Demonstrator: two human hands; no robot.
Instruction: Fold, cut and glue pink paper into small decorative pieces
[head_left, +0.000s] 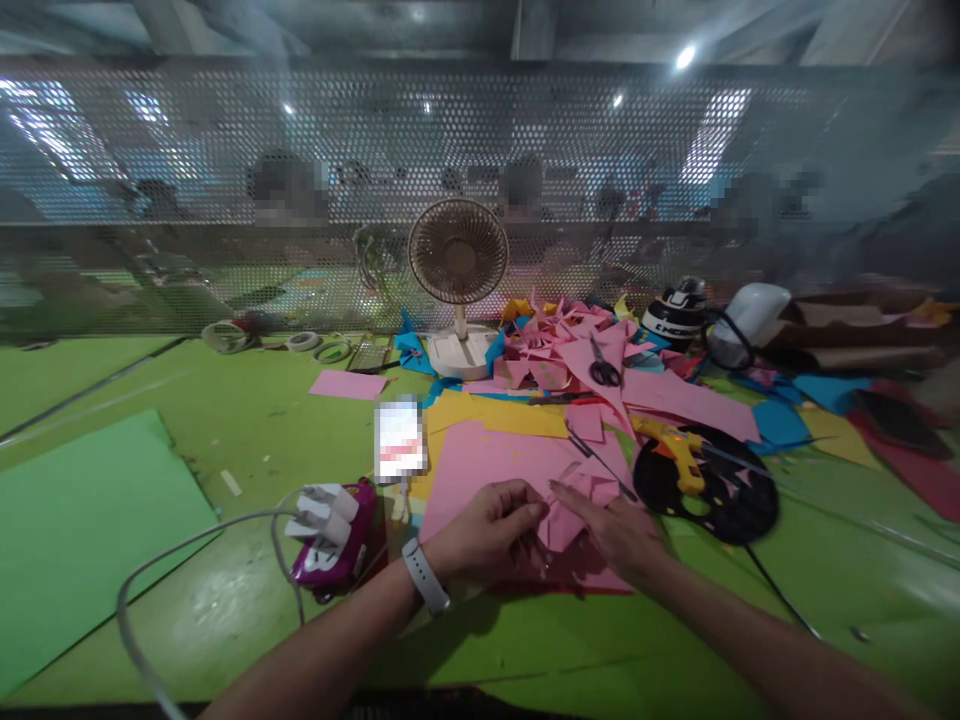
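Both my hands meet over a small folded pink paper piece (pixel 571 508) that lies on a large pink sheet (pixel 480 455). My left hand (pixel 484 535), with a white watch on its wrist, is closed, its fingertips pinching the left edge of the piece. My right hand (pixel 611 530) presses on the piece from the right, fingers bent onto the paper. A thin dark tool (pixel 600 460) lies just beyond the piece.
A yellow glue gun (pixel 679 450) rests on a black round plate (pixel 731 495) to the right. Scissors (pixel 604 368) lie on a heap of pink scraps (pixel 570 345) beside a small fan (pixel 459 290). A power strip with white plugs (pixel 334 530) and cable sits to the left. A perforated metal screen (pixel 225 180) backs the green table (pixel 225 420).
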